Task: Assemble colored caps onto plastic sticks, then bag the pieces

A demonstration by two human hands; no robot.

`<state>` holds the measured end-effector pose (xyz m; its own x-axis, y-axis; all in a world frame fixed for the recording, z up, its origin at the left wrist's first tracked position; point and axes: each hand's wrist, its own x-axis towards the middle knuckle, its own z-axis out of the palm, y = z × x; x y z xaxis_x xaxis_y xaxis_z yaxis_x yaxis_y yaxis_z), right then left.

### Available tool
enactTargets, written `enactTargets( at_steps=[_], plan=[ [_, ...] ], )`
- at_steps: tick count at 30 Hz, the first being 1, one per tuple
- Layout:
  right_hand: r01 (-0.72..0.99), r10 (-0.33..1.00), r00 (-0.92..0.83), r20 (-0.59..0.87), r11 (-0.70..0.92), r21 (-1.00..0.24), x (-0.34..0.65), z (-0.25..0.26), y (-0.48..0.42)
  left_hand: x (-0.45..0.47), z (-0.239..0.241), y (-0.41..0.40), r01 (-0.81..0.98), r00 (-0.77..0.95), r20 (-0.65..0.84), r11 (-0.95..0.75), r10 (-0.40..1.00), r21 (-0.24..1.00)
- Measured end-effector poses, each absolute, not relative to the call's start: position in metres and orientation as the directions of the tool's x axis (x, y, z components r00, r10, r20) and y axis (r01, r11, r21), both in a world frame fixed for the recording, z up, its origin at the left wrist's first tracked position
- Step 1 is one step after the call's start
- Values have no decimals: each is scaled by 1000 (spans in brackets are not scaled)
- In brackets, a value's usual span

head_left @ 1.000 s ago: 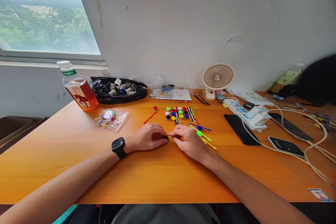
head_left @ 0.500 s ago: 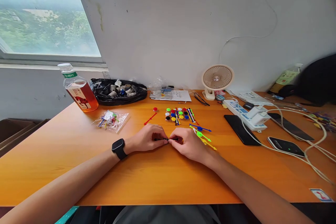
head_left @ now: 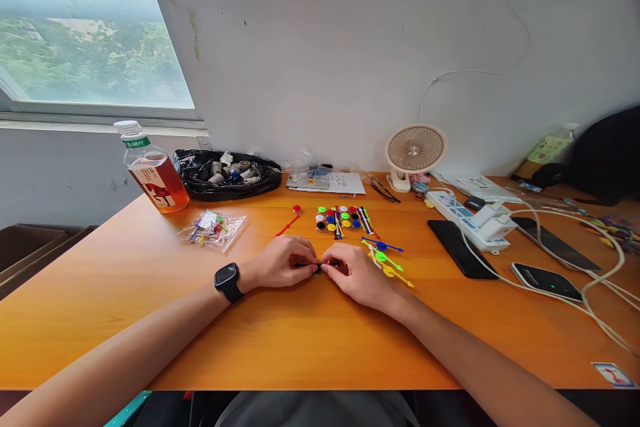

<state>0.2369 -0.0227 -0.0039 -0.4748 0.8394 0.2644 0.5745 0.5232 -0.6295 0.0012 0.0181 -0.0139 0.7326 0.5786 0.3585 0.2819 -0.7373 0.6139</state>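
Across the wooden desk (head_left: 300, 340), both forearms (head_left: 150, 341) converge, left hand (head_left: 281, 263) and right hand (head_left: 359, 273) pinching a black piece (head_left: 319, 268).

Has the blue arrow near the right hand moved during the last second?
No. The blue arrow keeps the same place and direction relative to the flat black slab.

Worktop (head_left: 200, 340): orange-brown, faint wood grain. Small piece (head_left: 319, 269) at worktop's middle: black. Toward right edge: blue arrow (head_left: 382, 247), light green arrow (head_left: 381, 257), yellow arrow (head_left: 389, 271). Discs (head_left: 331, 219) toward back edge: mixed red, white, black, blue, yellow, light green. Lone disc (head_left: 297, 209) and lone arrow (head_left: 287, 225), toward left edge: both red. Bottle (head_left: 173, 170) near left back corner: white cap, green neck band, amber liquid, cream label printed dark red. Bag (head_left: 195, 190) at back edge: black. Fan (head_left: 416, 148), same edge: cream. Sticker (head_left: 614, 375) at right front corner: white, blue border, red mark.
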Motion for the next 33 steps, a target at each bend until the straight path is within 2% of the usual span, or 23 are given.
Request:
enactTargets(
  at_steps=[11, 24, 29, 33],
  plan=[
    [581, 848, -476, 233, 502, -640, 238, -6, -21, 3, -17, 18, 293, 727, 316, -692, 610, 660],
    [604, 859, -473, 198, 479, -637, 237, -7, -21, 2, -15, 16, 374, 725, 271, -693, 633, 617],
    [599, 887, -414, 204, 435, -673, 238, -6, -20, 0, -14, 14, 356, 664, 352, -693, 659, 626],
    [559, 937, -297, 185, 327, -762, 241, -5, -16, -7, -8, 18, 415, 504, 468, -679, 726, 606]
  ],
)
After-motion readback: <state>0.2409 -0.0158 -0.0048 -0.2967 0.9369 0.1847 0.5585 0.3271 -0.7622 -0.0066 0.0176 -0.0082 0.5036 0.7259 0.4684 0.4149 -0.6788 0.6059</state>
